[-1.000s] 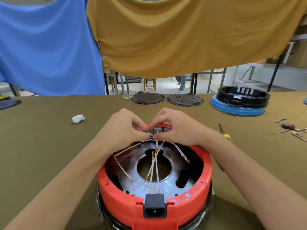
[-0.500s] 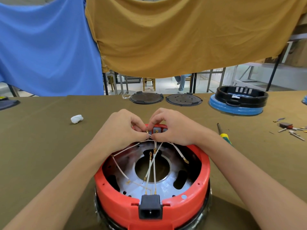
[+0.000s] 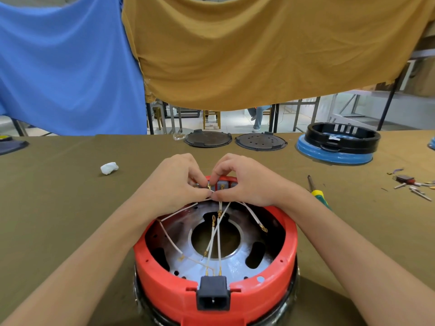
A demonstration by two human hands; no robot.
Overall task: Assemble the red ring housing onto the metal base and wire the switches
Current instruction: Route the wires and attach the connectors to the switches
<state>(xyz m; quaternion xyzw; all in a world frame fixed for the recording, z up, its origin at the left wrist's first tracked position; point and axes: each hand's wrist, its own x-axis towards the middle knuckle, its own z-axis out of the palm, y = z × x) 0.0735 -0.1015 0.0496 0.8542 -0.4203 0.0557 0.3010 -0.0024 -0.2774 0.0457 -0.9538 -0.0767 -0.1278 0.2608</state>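
Note:
The red ring housing (image 3: 235, 292) sits on the round metal base (image 3: 233, 262), close to me at the table's front. A black power socket (image 3: 213, 293) is set in its near wall. Grey switches (image 3: 222, 185) sit in its far wall. Several white wires (image 3: 215, 236) with brass terminals cross the inside. My left hand (image 3: 175, 182) and my right hand (image 3: 244, 182) meet over the far rim, each pinching the same white wire end at the switches. Their fingertips hide part of the switches.
A green-handled screwdriver (image 3: 316, 191) lies right of my right wrist. Loose terminals and small parts (image 3: 412, 183) lie at the far right. Two dark round plates (image 3: 208, 138) and a black ring on a blue base (image 3: 339, 143) stand at the back. A white wad (image 3: 109, 168) lies left.
Both hands stay at the switches, fingers shifting slightly on the wire end. The view has dipped a little, so the housing sits slightly lower and left.

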